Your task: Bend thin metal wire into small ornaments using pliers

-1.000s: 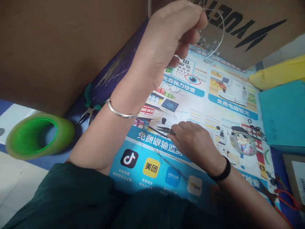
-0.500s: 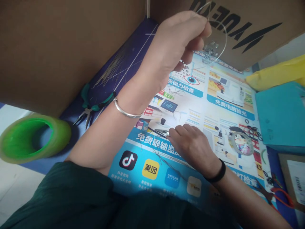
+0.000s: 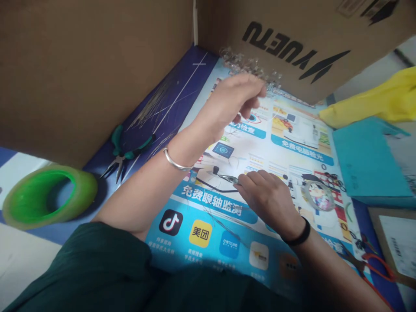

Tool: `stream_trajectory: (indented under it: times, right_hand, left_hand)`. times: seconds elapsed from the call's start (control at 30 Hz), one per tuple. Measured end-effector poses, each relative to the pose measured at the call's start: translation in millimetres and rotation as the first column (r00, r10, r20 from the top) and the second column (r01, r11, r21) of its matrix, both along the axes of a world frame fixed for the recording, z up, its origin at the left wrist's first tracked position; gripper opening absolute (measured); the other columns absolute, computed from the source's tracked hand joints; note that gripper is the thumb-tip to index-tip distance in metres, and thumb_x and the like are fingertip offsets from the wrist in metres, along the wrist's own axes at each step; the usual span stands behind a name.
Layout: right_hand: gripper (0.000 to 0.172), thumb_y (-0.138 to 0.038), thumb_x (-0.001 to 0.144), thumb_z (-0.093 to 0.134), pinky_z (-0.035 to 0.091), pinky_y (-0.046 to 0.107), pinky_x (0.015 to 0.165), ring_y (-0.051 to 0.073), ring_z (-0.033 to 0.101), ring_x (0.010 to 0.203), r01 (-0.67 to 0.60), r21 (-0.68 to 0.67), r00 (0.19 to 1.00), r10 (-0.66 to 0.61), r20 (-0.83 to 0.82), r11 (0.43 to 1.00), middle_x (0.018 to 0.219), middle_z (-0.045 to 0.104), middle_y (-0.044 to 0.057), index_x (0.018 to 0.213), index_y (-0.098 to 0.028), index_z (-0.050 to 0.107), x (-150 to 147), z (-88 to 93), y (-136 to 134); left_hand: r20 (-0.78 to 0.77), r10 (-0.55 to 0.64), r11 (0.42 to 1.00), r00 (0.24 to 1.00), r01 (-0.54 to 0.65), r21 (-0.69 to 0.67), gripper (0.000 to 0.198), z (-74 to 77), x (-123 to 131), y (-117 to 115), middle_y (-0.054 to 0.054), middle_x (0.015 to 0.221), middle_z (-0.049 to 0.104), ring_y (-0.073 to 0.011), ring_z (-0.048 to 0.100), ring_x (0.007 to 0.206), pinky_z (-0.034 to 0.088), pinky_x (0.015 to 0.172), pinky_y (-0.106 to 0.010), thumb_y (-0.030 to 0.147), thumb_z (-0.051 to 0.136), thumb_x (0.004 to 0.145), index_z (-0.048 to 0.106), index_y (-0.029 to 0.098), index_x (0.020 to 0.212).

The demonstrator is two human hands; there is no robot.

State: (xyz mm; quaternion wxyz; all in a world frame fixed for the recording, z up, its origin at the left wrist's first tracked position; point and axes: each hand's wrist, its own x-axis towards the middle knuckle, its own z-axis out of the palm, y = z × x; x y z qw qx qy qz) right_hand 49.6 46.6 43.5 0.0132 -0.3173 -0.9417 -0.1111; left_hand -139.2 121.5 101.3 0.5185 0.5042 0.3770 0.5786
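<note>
My left hand (image 3: 240, 97) is raised over the far part of the printed poster (image 3: 251, 149), its fingers curled together. It is in front of a heap of clear, glinting wire pieces (image 3: 238, 63); whatever its fingertips hold is hidden. Lower down, my right hand (image 3: 268, 201) is closed round a small pointed metal tool (image 3: 229, 178). The tool's slim tip points left over the poster, and its grip is covered by my fingers. Thin loose wires (image 3: 224, 221) lie on the poster in front of the right hand.
Green-handled pliers (image 3: 120, 154) and a wide tape roll (image 3: 48, 197) lie at left, near a bundle of thin wires (image 3: 151, 106). Cardboard (image 3: 224, 26) walls the back. On the right are a teal box (image 3: 370, 160), a smaller clear tape roll (image 3: 320, 195) and orange-handled scissors (image 3: 378, 264).
My left hand has come down and a little left from its raised spot. The wire loop that showed in its fingers is no longer visible there. My right hand keeps its tool.
</note>
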Motion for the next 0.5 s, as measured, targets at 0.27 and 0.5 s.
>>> stream_trajectory:
  times: [0.27,0.5]
  right_hand:
    - [0.019,-0.029,0.09,0.048,0.023,0.031,0.059,0.018,0.044,0.067,0.231,0.159,0.972,-0.235,0.006,0.96,0.069,0.055,0.004,0.076,-0.018,0.056,68,17.3,21]
    - [0.016,-0.018,0.088,0.047,0.021,0.032,0.059,0.019,0.041,0.067,0.267,0.223,0.962,-0.273,-0.001,0.938,0.069,0.053,0.004,0.074,-0.019,0.053,90,13.7,31]
  left_hand:
    - [-0.201,-0.274,0.947,0.941,0.226,-0.23,0.017,-38.2,26,-7,-0.004,0.083,0.061,-0.0151,0.053,0.081,0.038,0.06,-0.023,0.031,0.054,0.075,0.059,0.016,0.068]
    - [-0.118,-0.492,0.812,0.863,0.405,-0.42,0.017,-57.1,43,-15,-0.006,0.092,0.064,-0.0204,0.056,0.097,0.043,0.065,-0.026,0.033,0.057,0.078,0.063,0.017,0.077]
